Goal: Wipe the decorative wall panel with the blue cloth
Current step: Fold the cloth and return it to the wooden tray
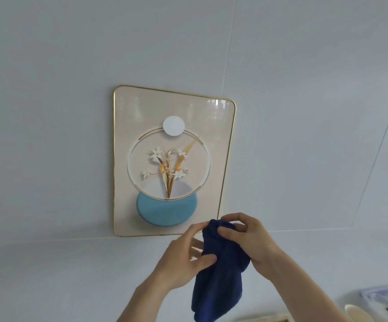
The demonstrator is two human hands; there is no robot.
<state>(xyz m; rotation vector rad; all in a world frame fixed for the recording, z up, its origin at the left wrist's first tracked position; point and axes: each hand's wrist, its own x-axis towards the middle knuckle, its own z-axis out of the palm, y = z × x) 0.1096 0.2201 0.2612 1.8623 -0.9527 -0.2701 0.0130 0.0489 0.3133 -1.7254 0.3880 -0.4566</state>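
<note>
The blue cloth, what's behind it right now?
Behind the blue cloth, bunched in the left hand and right hand, is grey wall. Its top covers the decorative panel's lower right corner, so that corner can't be seen.

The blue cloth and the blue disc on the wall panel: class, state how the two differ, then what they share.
The blue cloth is dark navy; the blue disc is pale sky blue. The cloth hangs crumpled and limp, gripped by the left hand and right hand; the disc is a smooth flattened oval, part of the wall panel. The cloth is held in front of the wall, at the panel's lower right corner. Both are blue.
</note>
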